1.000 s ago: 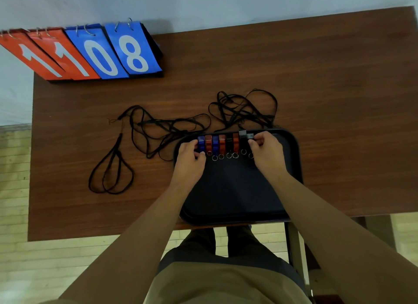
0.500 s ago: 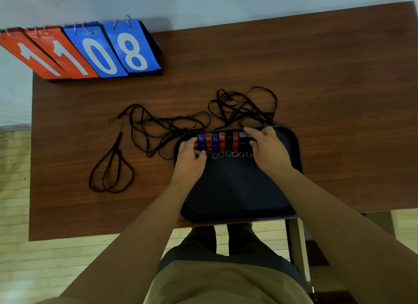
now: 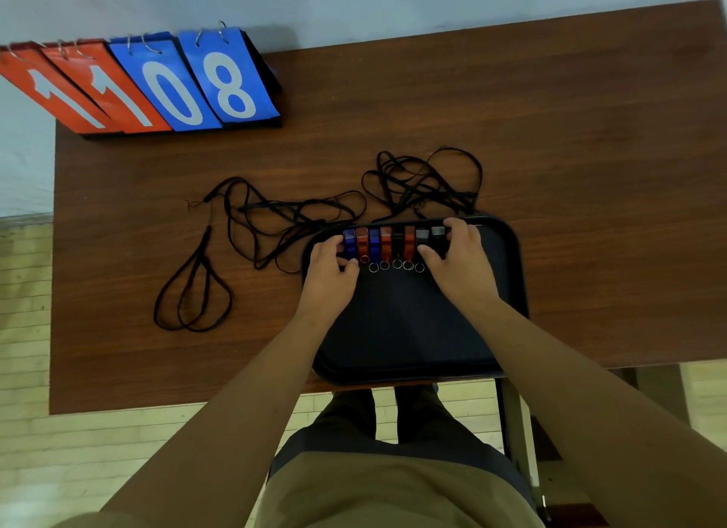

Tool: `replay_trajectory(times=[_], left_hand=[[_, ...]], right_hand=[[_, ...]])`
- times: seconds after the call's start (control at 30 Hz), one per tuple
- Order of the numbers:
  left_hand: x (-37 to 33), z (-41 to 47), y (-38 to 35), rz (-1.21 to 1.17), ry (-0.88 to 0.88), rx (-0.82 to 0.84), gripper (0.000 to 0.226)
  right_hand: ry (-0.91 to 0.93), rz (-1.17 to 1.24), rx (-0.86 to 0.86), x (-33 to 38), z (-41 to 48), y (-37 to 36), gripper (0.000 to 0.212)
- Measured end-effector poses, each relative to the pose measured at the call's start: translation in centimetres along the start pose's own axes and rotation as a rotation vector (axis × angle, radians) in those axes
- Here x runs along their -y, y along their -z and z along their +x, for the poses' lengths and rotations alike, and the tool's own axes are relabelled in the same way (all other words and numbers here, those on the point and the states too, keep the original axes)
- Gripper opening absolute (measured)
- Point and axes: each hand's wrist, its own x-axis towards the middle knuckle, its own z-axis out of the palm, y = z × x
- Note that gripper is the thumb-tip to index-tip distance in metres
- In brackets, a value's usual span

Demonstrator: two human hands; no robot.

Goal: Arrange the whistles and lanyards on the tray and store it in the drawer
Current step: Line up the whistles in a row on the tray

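A black tray (image 3: 413, 331) sits at the near edge of the surface (image 3: 590, 173); whistles (image 3: 385, 242) lie in a row along its far edge; the left hand (image 3: 328, 278) and right hand (image 3: 462, 262) hold the row's ends; black lanyards (image 3: 423, 197) lie tangled behind.

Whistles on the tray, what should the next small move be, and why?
Probably slide the right hand inward to close the row of whistles: the end grey whistle sits slightly apart, while the left hand holds the other end.
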Motion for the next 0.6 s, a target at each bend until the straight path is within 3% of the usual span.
replay_trajectory(times=[0.27,0.6], left_hand=[[-0.02,0.07,-0.08,0.0,0.008,-0.007,0.048],[0.0,-0.12,-0.13,-0.021,-0.003,-0.001,0.051]], right_hand=[[0.101,-0.151,-0.012,0.2,0.77,0.02,0.05],[0.004,0.013,-0.041,0.71,0.48,-0.28,0.05]])
